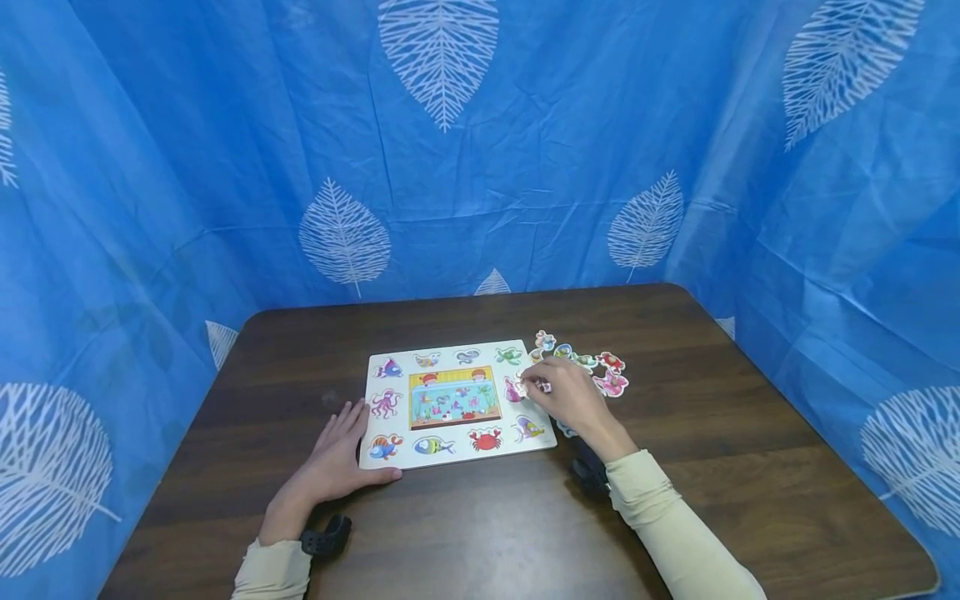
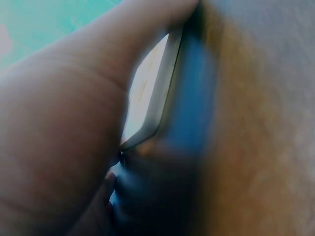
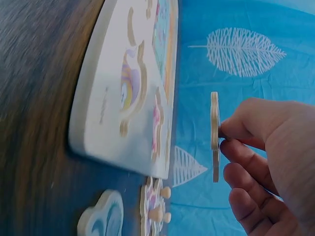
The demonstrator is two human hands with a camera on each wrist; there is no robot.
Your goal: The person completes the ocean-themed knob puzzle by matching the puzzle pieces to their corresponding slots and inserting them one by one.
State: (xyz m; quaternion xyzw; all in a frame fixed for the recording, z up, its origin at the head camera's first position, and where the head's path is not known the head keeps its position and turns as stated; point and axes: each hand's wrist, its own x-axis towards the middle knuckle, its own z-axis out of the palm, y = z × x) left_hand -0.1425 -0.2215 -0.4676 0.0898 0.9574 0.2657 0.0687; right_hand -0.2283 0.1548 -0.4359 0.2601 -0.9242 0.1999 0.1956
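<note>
A white wooden sea-animal puzzle board (image 1: 461, 456) lies flat on the table, with a fish-tank picture (image 1: 453, 400) in its middle and animal-shaped recesses around it. My left hand (image 1: 339, 454) rests at the board's left edge, fingers extended along the side and thumb at the near corner. In the left wrist view the left hand (image 2: 64, 123) hides much of the board. Over the board's right edge my right hand (image 1: 576, 402) pinches a puzzle piece (image 3: 214, 128) by its small knob. The right wrist view shows this piece edge-on, raised off the board; its picture is hidden there.
Several loose knobbed puzzle pieces lie right of the board, among them a pink one (image 1: 612, 384) and a red one (image 1: 611, 361). Another piece (image 3: 102, 216) lies near the board's corner. The dark wooden table (image 1: 720, 450) is bordered by blue leaf-patterned curtains (image 1: 525, 208).
</note>
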